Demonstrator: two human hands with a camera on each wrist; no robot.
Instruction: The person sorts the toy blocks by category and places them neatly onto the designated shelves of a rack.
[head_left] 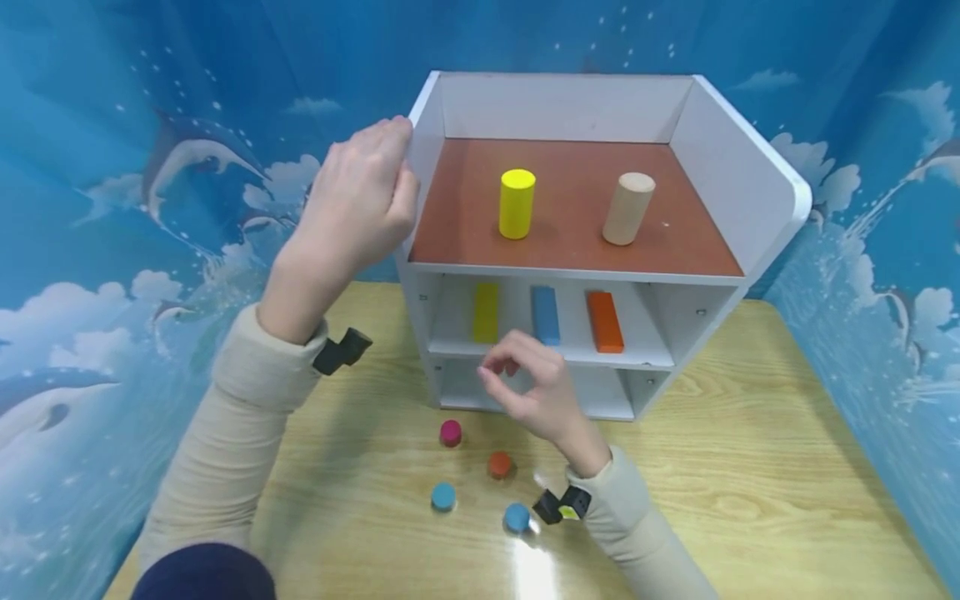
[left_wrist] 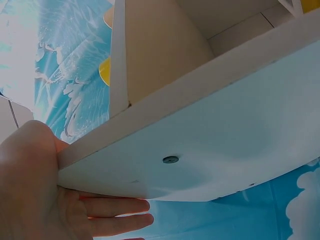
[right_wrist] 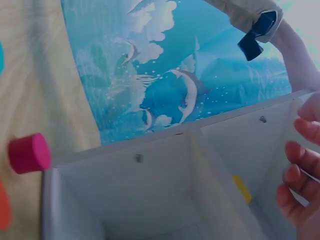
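My left hand [head_left: 358, 196] grips the left side panel [left_wrist: 210, 135] of a small white shelf unit [head_left: 750, 158]. In the left wrist view its straight fingers [left_wrist: 120, 206] lie along the panel's outer face, and the thumb side is over the edge. In front of the middle shelf, my right hand [head_left: 531, 385] hovers with loosely curled fingers and nothing between them. Behind it on that shelf lie a yellow block [head_left: 486, 312], a blue block [head_left: 546, 315] and an orange block [head_left: 605, 322]. A yellow cylinder [head_left: 516, 204] and a bare wooden cylinder [head_left: 628, 208] stand on the brown top.
On the wooden table [head_left: 750, 467], before the unit, sit short round pieces: a magenta one [head_left: 451, 433], an orange-red one [head_left: 499, 465] and two blue ones, left [head_left: 443, 497] and right [head_left: 517, 517]. A blue dolphin-print curtain [head_left: 90, 250] surrounds the table.
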